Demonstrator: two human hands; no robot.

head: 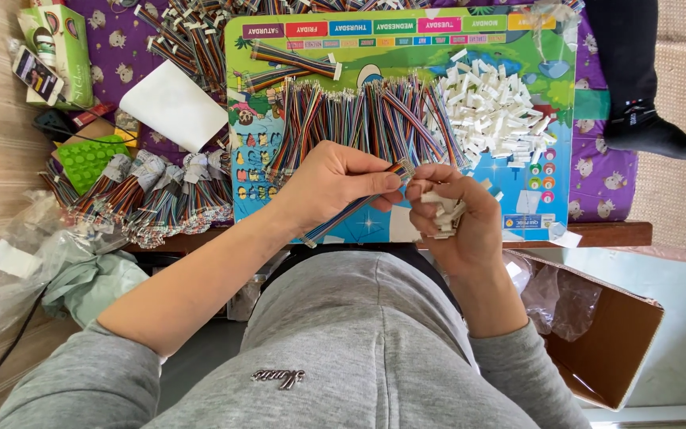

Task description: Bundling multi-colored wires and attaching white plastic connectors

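Two hands: I saw both raised close together over the near edge of the worktop [613, 233], fingertips almost meeting.
Left hand [329, 184]: closed in a pinch on a multicoloured ribbon cable [351, 210], thumb and forefinger gripping near its upper end.
Cable axis: it ran on a slant from low left, below the left palm, up right toward the right hand; its free end pointed at the right fingertips.
Right hand [456, 210]: curled shut around a clutch of white connectors [443, 208], with forefinger and thumb nipped together just beside the cable tip.
Nearer hand: the left carried the cable; the right met it at the tip, whether touching I could not tell.
Supply behind: a row of ribbon cables [367, 119] lay on the colourful board [565, 111], a white connector heap [492, 111] to their right.
Left side: bundled cables [152, 199] sat well apart.
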